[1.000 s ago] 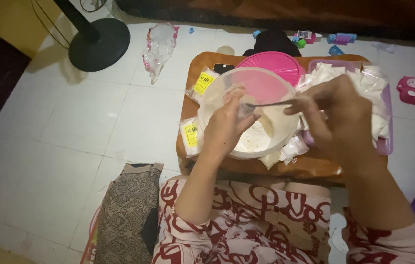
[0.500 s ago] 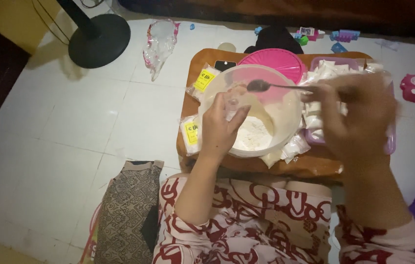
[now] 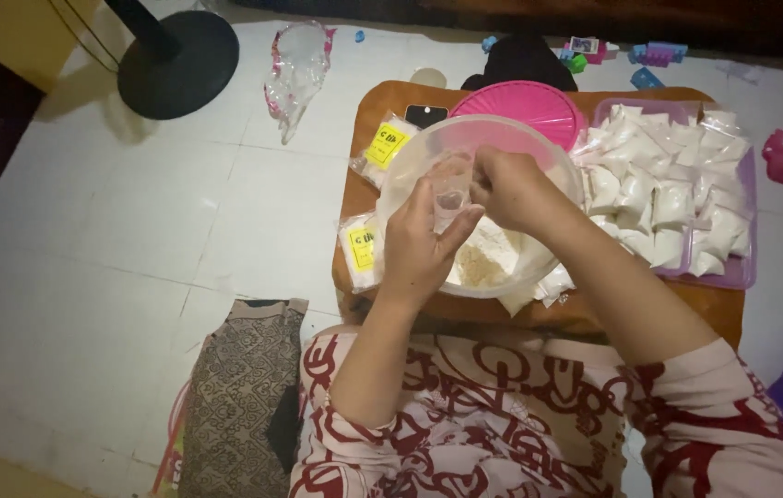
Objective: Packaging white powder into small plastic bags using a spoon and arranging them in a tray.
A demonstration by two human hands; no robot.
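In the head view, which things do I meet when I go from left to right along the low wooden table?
Yellow-labelled packets → clear bowl of white powder, with left hand and right hand over it → purple tray of small white bags.

Right hand (image 3: 506, 189) fingers' grasp unclear; fan base (image 3: 177, 63) cropped at top.

A low wooden table (image 3: 539, 309) stands on the white tiled floor (image 3: 133, 240). A clear bowl (image 3: 410, 175) of white powder sits on it. Just behind the bowl lies a pink lid (image 3: 525, 106); right of the bowl, a purple tray (image 3: 746, 267) of filled bags. Left of the bowl lie two yellow-labelled packets (image 3: 384, 148).
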